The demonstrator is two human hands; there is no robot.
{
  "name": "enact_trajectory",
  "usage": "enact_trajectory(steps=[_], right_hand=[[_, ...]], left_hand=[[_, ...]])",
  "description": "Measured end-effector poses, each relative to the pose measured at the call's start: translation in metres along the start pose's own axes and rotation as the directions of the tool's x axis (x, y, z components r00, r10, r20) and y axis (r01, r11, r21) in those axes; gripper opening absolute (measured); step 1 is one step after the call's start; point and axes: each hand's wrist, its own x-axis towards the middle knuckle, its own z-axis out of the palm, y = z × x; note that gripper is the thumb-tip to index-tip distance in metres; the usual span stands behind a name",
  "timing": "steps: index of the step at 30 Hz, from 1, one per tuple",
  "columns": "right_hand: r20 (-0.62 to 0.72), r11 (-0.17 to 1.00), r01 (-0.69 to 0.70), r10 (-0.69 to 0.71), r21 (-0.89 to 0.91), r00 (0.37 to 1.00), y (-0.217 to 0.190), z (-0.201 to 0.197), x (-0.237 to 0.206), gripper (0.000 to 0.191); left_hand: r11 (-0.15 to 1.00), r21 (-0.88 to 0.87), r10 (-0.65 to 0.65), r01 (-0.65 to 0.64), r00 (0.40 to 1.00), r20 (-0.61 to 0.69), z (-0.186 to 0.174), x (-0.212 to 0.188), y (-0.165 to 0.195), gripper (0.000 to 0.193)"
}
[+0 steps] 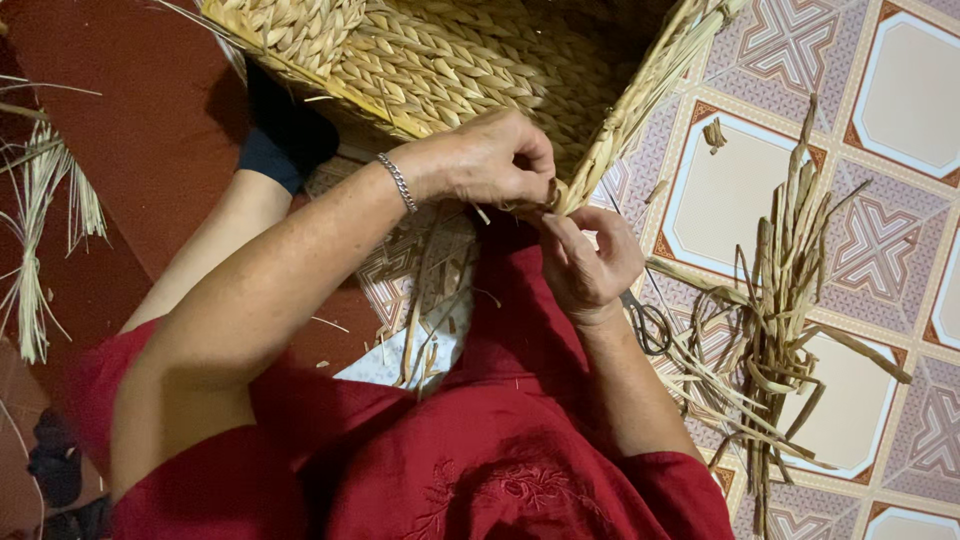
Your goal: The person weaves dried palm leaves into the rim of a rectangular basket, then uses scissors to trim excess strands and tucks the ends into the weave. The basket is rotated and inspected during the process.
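A large woven straw basket (pixel 430 60) lies tilted in front of me, its rim running down towards my lap. My left hand (pixel 490 158), with a metal bracelet on the wrist, pinches the straw strands at the rim's lower end (pixel 570 190). Just below it, my right hand (pixel 590 260) is closed on the same strand ends. Both hands meet at that point of the rim. My red garment (pixel 500 440) fills the lower part of the view.
A heap of loose dried straw strips (pixel 780 310) lies on the patterned tile floor (pixel 900 100) to the right. Scissors (pixel 648 322) rest beside my right wrist. Thin straw bundles (pixel 40 230) lie on the red mat at the left.
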Motion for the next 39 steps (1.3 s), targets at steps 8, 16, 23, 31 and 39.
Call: enact_trajectory(steps=[8, 16, 23, 31, 39], right_hand=[[0.146, 0.977, 0.213, -0.208, -0.018, 0.967, 0.001, -0.018, 0.025, 0.031], [0.223, 0.958, 0.288, -0.281, 0.003, 0.933, 0.006, -0.022, 0.03, 0.022], [0.282, 0.977, 0.212, -0.213, 0.032, 0.935, 0.003, -0.031, 0.005, 0.022], [0.271, 0.984, 0.093, -0.131, 0.15, 0.954, -0.006, -0.017, -0.014, 0.024], [0.272, 0.99, 0.031, -0.068, 0.137, 0.96, 0.005, -0.032, -0.037, 0.036]], left_hand=[[0.978, -0.071, 0.194, -0.194, 0.981, -0.01, 0.0, -0.009, -0.008, 0.023], [0.967, -0.088, 0.225, -0.24, 0.963, -0.149, 0.008, -0.022, -0.005, 0.021], [0.897, 0.02, 0.43, -0.442, 0.86, -0.273, 0.016, -0.036, -0.011, 0.016], [0.836, 0.176, 0.547, -0.519, 0.769, -0.33, 0.023, -0.041, -0.009, 0.017], [0.824, 0.225, 0.487, -0.519, 0.449, -0.749, 0.019, -0.088, -0.031, 0.013]])
